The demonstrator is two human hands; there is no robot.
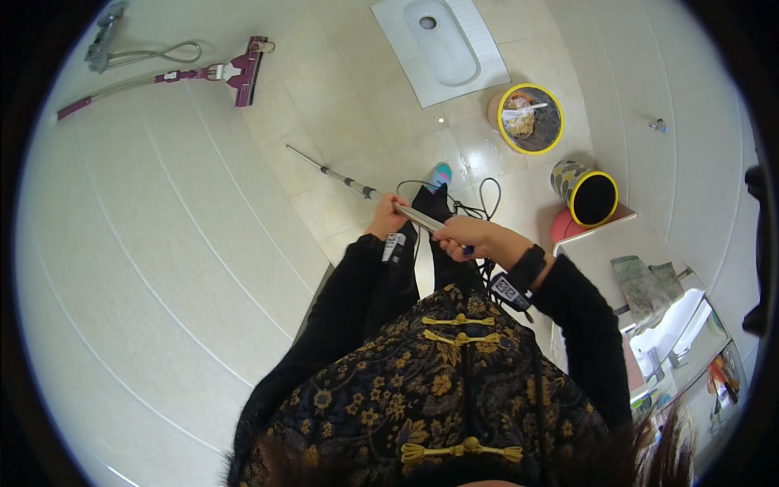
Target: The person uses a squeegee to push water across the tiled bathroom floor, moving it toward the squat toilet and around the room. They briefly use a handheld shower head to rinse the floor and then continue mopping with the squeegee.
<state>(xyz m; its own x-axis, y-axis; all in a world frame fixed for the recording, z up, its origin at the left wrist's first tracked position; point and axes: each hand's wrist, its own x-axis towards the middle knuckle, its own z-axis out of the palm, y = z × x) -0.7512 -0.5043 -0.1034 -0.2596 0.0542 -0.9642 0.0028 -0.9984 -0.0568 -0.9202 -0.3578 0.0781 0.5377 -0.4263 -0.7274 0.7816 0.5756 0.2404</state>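
A telescopic metal pole [420, 218] slants across in front of my legs, held in both hands. My left hand [388, 215] is wrapped around its middle, near a dark joint ring. Closer to my body, my right hand [467, 237] grips the thicker end, where a bit of dark blue shows below the fingers. The thin tip points away to the upper left, over the tiled floor [359, 109]. A dark cord [490, 198] lies looped by my feet, and one slipper [440, 175] in blue and pink shows past my trouser leg.
A white squat toilet [450, 45] is set in the floor ahead. To its right stands a yellow-rimmed bin [529, 119] holding rubbish; a second bin [595, 198] tilts near the washbasin cabinet [599, 249]. A purple sponge mop [248, 72] leans at the left wall.
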